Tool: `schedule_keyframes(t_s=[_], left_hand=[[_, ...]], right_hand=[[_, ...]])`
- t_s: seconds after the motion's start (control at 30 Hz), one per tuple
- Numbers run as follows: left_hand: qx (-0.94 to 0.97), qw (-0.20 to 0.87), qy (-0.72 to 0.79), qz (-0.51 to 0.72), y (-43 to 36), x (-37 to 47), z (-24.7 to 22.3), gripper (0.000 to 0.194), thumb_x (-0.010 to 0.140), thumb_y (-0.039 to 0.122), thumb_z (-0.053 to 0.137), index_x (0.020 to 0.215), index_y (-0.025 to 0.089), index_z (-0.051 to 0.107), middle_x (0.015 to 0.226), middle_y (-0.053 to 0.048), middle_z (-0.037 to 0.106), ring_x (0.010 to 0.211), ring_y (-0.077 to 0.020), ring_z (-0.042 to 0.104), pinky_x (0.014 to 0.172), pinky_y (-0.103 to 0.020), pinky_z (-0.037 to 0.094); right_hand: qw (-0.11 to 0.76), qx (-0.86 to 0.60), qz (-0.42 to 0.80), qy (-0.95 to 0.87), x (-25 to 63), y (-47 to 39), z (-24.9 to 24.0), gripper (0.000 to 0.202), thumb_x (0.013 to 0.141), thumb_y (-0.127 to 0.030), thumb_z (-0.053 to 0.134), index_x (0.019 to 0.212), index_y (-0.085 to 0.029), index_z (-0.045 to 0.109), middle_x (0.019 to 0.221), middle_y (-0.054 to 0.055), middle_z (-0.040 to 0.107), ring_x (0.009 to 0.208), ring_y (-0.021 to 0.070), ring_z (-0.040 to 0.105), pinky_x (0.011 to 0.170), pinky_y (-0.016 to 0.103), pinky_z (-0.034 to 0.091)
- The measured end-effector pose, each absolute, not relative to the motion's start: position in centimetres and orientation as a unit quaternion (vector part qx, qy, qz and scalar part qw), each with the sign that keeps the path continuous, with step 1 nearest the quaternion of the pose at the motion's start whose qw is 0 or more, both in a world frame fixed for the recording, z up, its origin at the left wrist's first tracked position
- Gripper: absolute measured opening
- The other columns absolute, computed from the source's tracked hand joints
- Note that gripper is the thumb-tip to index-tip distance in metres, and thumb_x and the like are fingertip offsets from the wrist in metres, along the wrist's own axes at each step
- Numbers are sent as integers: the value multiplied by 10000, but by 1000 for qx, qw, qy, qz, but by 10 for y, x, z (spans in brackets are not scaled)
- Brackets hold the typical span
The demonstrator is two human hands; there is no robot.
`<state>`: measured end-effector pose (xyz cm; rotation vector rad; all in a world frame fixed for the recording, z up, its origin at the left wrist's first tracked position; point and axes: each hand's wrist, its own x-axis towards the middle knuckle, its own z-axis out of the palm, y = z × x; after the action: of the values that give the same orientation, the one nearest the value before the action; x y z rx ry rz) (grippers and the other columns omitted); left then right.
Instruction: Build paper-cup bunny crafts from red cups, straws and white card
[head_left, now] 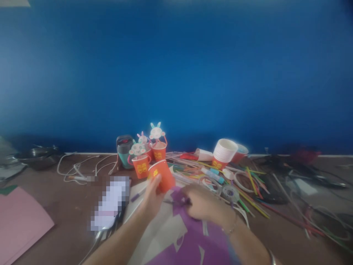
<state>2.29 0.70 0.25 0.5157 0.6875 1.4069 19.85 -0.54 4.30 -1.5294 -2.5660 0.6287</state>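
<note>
Blue wall fills the background above a cluttered brown table, where a person works on paper-cup crafts. The left hand is wrapped around a tilted orange paper cup, lifted just above a purple sheet of paper with shapes already cut out of it. The right hand is curled around a small dark tool (scissors or a pen; the blur does not settle it), its tip lying close under the cup.

Judged from this position, the risk is a slip: the cup's thin wall could crumple under the squeeze, or the tool's tip could skid off the curved side toward the holding fingers.

Behind the hands stand three finished orange cups with paper rabbit faces, beside one dark teal tumbler. To the right, one stack of nested paper cups lies on its side, with two loose cups near it, one white and one red. Two clear tape rolls rest among a spread of coloured straws, too many and too blurred to count. One pink sheet lies at the left edge, white cables trailing beyond it.
</note>
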Motion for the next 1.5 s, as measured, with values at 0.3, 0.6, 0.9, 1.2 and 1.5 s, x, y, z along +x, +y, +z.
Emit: schedule_keyframes(t_s=[0.3,0.6,0.9,1.2,1.5], left_hand=[[87,765,247,588,7,18,23,332,880,355,571,1081,91,587,912,-124,697,828,-215,687,773,-357,576],[93,704,260,654,14,17,26,242,924,253,519,1107,110,584,907,-97,700,817,-185,694,741,-286,583],[71,713,292,633,10,19,34,256,931,309,506,1019,86,594,864,-111,694,772,-195,696,696,-280,594],[32,742,300,599,6,22,44,334,931,375,494,1031,74,599,793,-89,678,668,-153,668,612,-218,564],[59,758,278,587,5,23,38,389,911,448,509,975,78,613,751,-79,668,625,-145,653,569,-211,548]], right_hand=[[81,-513,160,-840,190,-4,23,270,740,-106,499,979,-119,623,988,159,672,897,261,622,733,313,399],[126,-563,293,-762,205,8,35,89,648,-109,577,694,-178,543,693,11,609,660,156,538,587,254,341],[177,-522,539,-637,175,-14,58,162,699,-194,663,736,-182,506,644,-19,632,467,126,612,439,207,408],[189,-483,602,-607,164,-23,56,181,886,-365,503,835,-193,476,546,-41,634,342,98,568,340,163,354],[195,-497,614,-582,158,-24,55,174,902,-304,450,783,-183,487,503,-41,622,327,86,553,327,150,333]])
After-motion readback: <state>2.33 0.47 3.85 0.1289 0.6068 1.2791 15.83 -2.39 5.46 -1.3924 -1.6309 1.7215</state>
